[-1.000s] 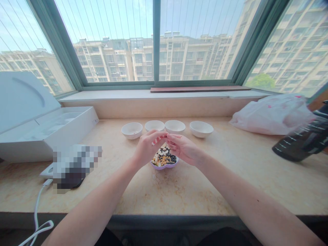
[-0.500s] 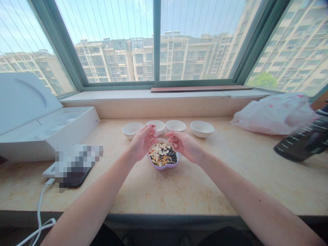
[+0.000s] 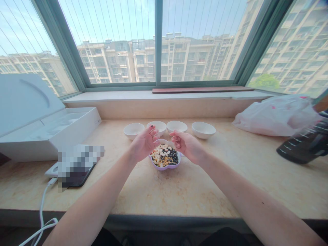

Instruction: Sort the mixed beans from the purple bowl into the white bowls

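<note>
My left hand (image 3: pixel 144 142) is raised at the left side of a purple-rimmed, lobed bowl (image 3: pixel 163 168). Its fingers are curled, and a small dark bean (image 3: pixel 152 126) shows at the fingertips. On the right side of that bowl hovers my right hand (image 3: pixel 188 145), fingers bent inward toward the thumb; whether anything is between them I cannot make out. Inside the bowl lie peanuts (image 3: pixel 162 153), black beans (image 3: pixel 173 157) and yellow kernels (image 3: pixel 167 161), in a mix. Just behind stand several small white bowls (image 3: pixel 203 130) in a row; my hands partly cover the nearer edges of some.
An open white box (image 3: pixel 74 131) stands at the left, with a partly blurred phone (image 3: pixel 79 179) and a white cable (image 3: pixel 42 201) before it. To the right are a white plastic bag (image 3: pixel 274 118) and a dark jug (image 3: pixel 301 150). Windows rise behind the counter (image 3: pixel 164 198).
The view has shifted slightly. My left fingers have turned a little, so the dark bean shows more clearly. My right hand has hardly moved.
</note>
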{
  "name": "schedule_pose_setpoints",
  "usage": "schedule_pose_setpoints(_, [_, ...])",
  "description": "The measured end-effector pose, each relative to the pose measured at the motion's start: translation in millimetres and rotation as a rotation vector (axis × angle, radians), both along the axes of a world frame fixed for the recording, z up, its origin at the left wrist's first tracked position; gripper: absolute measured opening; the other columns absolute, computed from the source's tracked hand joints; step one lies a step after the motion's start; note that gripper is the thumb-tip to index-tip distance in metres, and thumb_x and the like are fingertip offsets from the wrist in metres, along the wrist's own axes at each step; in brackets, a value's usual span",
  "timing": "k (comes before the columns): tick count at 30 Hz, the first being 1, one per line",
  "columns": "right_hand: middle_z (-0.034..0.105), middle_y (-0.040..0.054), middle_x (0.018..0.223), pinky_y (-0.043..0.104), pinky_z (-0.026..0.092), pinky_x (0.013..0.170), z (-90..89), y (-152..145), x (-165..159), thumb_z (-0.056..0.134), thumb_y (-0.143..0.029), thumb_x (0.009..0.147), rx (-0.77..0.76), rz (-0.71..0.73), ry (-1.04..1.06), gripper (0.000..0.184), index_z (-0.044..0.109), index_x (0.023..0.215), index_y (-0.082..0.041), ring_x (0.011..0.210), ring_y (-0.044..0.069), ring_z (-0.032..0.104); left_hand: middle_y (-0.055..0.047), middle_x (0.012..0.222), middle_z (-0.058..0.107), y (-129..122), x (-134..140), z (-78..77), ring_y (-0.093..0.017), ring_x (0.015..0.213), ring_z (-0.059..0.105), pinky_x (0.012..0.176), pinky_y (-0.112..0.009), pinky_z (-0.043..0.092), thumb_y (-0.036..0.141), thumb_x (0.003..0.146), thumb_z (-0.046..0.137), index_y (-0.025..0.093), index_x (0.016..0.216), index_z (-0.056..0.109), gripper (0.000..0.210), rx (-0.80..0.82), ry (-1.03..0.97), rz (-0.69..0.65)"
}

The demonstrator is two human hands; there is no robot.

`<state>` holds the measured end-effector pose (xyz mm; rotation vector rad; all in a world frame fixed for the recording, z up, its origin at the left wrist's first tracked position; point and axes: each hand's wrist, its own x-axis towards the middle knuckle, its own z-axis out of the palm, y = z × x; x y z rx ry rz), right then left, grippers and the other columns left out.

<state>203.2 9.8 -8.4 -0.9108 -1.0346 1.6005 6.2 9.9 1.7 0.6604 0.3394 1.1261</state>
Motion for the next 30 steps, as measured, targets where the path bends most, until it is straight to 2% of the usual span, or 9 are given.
schedule_pose_setpoints(7, [0.061,-0.0005,0.068,0.022,0.034,0.050,1.6,-1,-1,0.072,-0.036,0.081,-0.004,-0.008,-0.003,0.021,0.070,0.087,-0.017,0.054,0.008,0.042,0.005,0.073,0.056,1,0,-1.0,-0.006,0.058,0.056,0.061,-0.021,0.050,0.024,0.090,0.070,0.017,0.093,0.059,0.013,0.011,0.052,0.032])
schedule_pose_setpoints(14, [0.062,-0.0001,0.067,0.023,0.033,0.050,-2.7,1,-1,0.073,-0.041,0.078,0.070,-0.012,-0.086,0.026,0.071,0.086,-0.016,0.053,0.008,0.042,0.006,0.069,0.052,8,2,-12.0,-0.005,0.055,0.049,0.053,-0.017,0.040,0.031,0.085,0.075,0.017,0.090,0.059,0.022,0.086,0.197,0.176])
schedule_pose_setpoints(16, [0.062,-0.0002,0.066,0.024,0.030,0.049,-6.6,3,-1,0.070,-0.043,0.080,0.109,-0.015,-0.183,0.027,0.071,0.085,-0.017,0.052,0.009,0.041,0.005,0.066,0.053,11,2,-16.6,-0.006,0.054,0.047,0.053,-0.018,0.037,0.035,0.086,0.072,0.016,0.088,0.060,0.022,0.179,0.362,0.265])
schedule_pose_setpoints(18, [0.063,0.0000,0.067,0.025,0.027,0.047,-10.3,4,-2,0.065,-0.044,0.084,0.160,-0.016,-0.319,0.027,0.070,0.085,-0.018,0.050,0.009,0.040,0.004,0.063,0.054,14,2,-19.4,-0.008,0.054,0.047,0.053,-0.021,0.036,0.038,0.090,0.066,0.017,0.085,0.061,0.022,0.318,0.611,0.387])
schedule_pose_setpoints(20, [0.065,0.0011,0.069,0.026,0.029,0.049,-12.6,2,-4,0.060,-0.043,0.087,0.299,-0.029,-0.486,0.028,0.070,0.080,-0.018,0.052,0.011,0.044,0.002,0.065,0.058,18,2,-18.8,-0.010,0.059,0.051,0.058,-0.023,0.039,0.037,0.091,0.062,0.017,0.083,0.063,0.022,0.498,0.901,0.520])
schedule_pose_setpoints(22, [0.068,0.0021,0.070,0.028,0.034,0.054,-13.4,0,-5,0.059,-0.040,0.089,0.511,-0.049,-0.666,0.027,0.071,0.077,-0.018,0.057,0.013,0.051,-0.001,0.074,0.067,26,2,-14.4,-0.014,0.069,0.058,0.066,-0.026,0.042,0.035,0.091,0.060,0.018,0.084,0.066,0.020,0.688,1.167,0.609])
schedule_pose_setpoints(25, [0.071,0.0018,0.072,0.029,0.036,0.059,-13.0,-4,-5,0.058,-0.034,0.091,0.715,-0.051,-0.848,0.024,0.073,0.078,-0.019,0.061,0.014,0.056,-0.004,0.087,0.074,43,2,-3.0,-0.018,0.079,0.064,0.074,-0.029,0.045,0.036,0.095,0.055,0.019,0.089,0.070,0.024,0.880,1.458,0.615])
schedule_pose_setpoints(27, [0.073,0.0017,0.073,0.028,0.037,0.059,-12.4,-4,-4,0.057,-0.032,0.092,0.741,-0.038,-0.883,0.024,0.073,0.079,-0.020,0.061,0.014,0.057,-0.005,0.094,0.075,56,3,4.8,-0.019,0.084,0.066,0.078,-0.030,0.046,0.036,0.096,0.052,0.019,0.089,0.070,0.026,0.940,1.614,0.590])
schedule_pose_setpoints(30, [0.073,0.0017,0.074,0.028,0.037,0.058,-11.6,-2,-1,0.057,-0.031,0.093,0.753,-0.035,-0.901,0.024,0.073,0.080,-0.020,0.061,0.014,0.059,-0.008,0.100,0.076,77,7,12.4,-0.021,0.090,0.067,0.077,-0.029,0.047,0.034,0.097,0.048,0.019,0.092,0.072,0.028,0.934,1.853,0.547])
